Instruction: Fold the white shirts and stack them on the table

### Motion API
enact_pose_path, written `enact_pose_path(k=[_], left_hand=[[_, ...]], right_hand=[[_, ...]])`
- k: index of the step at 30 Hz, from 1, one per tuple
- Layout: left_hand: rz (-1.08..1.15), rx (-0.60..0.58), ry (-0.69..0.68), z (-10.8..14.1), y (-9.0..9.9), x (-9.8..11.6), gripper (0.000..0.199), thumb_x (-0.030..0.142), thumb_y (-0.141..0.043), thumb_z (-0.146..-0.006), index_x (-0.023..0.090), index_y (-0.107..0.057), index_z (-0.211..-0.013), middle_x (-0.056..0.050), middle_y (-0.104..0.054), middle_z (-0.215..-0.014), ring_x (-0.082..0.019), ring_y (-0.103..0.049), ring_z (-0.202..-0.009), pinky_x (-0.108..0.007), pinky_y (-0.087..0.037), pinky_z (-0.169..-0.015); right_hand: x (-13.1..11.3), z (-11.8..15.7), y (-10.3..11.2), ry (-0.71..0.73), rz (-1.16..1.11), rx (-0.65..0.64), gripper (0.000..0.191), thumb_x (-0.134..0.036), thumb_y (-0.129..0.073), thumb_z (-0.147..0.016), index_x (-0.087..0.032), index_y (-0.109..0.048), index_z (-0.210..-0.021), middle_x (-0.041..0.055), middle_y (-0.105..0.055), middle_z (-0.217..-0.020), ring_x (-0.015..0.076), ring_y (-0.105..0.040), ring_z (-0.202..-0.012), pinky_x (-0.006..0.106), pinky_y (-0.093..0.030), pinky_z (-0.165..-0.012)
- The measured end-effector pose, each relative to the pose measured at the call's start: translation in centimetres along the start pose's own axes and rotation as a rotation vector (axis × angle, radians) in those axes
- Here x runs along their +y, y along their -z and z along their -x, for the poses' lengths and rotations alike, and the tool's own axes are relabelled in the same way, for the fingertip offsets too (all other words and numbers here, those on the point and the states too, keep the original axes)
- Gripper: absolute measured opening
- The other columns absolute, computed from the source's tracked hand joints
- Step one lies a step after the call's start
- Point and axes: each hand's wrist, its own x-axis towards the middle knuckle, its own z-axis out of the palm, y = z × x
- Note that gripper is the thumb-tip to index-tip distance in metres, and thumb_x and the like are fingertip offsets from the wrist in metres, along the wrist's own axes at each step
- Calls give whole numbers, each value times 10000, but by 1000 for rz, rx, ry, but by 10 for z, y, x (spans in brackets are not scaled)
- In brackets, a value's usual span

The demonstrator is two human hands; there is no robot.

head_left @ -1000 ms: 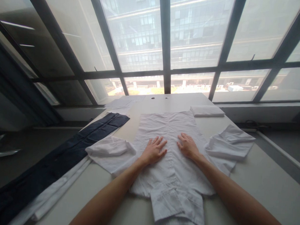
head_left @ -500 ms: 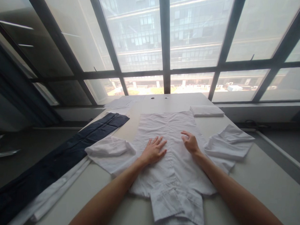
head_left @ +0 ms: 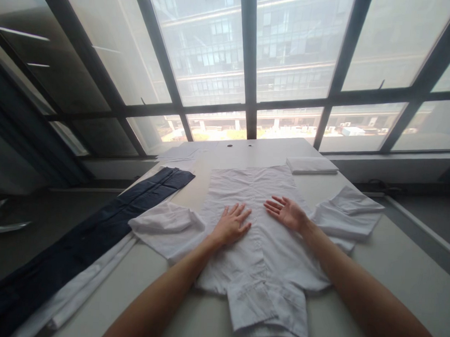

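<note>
I'm likely smoothing the white shirt at twelve o'clock, my left grip spread flat on it, my right grip loosely spread, palm-up, the next move calling for turning that over.

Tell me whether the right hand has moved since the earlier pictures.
Yes: judged against the white garment, the right hand has rolled from palm-down to palm-up and shifted slightly right.
</note>
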Motion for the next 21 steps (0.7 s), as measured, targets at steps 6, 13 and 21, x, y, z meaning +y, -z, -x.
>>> enact_pose_path(k=[6,13,21], left_hand=[[15,-15,13,1,1,1,569,532,-401,-1023,297,-411,-1542,-71,-298,-1644,-305,-208,-1529,-589,-163,-1212],[282,77,43,-5,8,-5,533,462,-473,-986,244,-513,-1471,-81,-405,-1591,-300,-296,-1500,-578,-182,-1217],[723,254,79,28,54,-2,481,435,-393,-1016,190,-610,-1368,-97,-643,-1370,-269,-577,-1293,-438,-430,-1118]], right_hand=[[-37,-6,29,482,-119,400,232,-248,-402,-948,-248,-607,-1056,69,-623,-1277,138,-665,-1099,331,-571,-950],[-14,5,-1,607,181,272,221,-201,-528,-823,-224,-686,-977,69,-704,-1172,198,-675,-1075,407,-523,-1025],[26,69,-32,257,483,-134,316,-409,-531,-920,-229,-705,-1113,122,-717,-1225,282,-702,-1054,508,-523,-985]])
